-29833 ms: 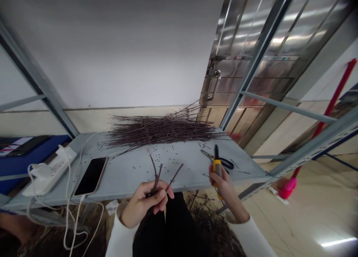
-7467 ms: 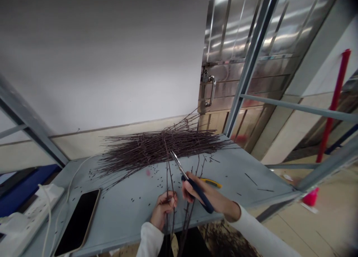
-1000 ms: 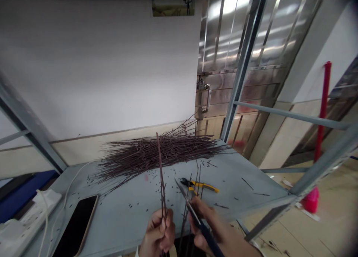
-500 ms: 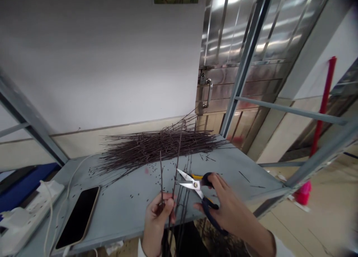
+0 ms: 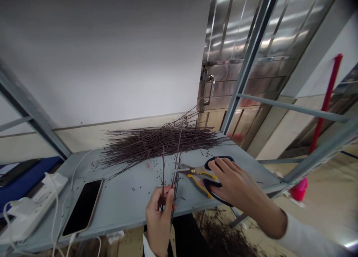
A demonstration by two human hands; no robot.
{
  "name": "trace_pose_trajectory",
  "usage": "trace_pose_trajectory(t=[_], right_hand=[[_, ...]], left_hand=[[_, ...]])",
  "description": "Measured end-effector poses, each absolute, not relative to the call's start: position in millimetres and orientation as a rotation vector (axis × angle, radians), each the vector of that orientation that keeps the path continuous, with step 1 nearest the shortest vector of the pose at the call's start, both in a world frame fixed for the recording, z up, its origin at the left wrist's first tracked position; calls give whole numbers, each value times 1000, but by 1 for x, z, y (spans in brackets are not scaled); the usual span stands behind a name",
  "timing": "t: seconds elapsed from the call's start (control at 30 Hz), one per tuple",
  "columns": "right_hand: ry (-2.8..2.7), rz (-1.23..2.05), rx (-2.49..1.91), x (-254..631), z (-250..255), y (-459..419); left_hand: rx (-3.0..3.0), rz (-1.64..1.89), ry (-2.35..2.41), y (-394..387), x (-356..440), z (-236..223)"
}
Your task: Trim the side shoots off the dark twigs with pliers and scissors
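Observation:
My left hand (image 5: 159, 212) is closed round a few thin dark twigs (image 5: 175, 164) and holds them upright over the near edge of the grey shelf (image 5: 125, 197). My right hand (image 5: 233, 180) lies with its fingers stretched flat over the black handles of the scissors (image 5: 192, 170). The scissors rest on the shelf with their blades apart, pointing at the twigs. Yellow-handled pliers (image 5: 200, 183) lie partly under the scissors and my hand. A big pile of the same twigs (image 5: 159, 141) lies across the back of the shelf.
A phone (image 5: 84, 206) lies on the left of the shelf by a white power strip (image 5: 30, 205) with cables. Small dark clippings dot the shelf. Metal rack posts (image 5: 246, 63) rise at both sides. A steel door (image 5: 237, 44) and a red pole (image 5: 326, 100) stand behind.
My right hand has moved right and down, and the scissors now lie flat on the shelf over the pliers. My left hand still holds the twigs upright.

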State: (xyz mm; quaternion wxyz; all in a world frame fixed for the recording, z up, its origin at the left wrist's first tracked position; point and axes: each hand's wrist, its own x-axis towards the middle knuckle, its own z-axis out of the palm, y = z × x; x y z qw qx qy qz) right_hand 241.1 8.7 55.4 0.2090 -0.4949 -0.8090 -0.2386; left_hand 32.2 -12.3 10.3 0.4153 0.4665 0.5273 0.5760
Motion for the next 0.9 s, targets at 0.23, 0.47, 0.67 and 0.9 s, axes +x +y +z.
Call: trace_pose_trajectory(t=[0.23,0.47,0.67,0.9], right_hand=[[-2314,-558,-1340,248,57,9],[-2142,-290,-1425,243,39,8],[-1726,480,-1446,226,35,21],[-1246,1050,-1021,179,46,51]], left_hand=[[1143,1455,1299,-11,32,6],[1093,1429,1269,-9,27,7],[1028,1378,1231,-6,29,17],[981,1339,1189,3,27,12]])
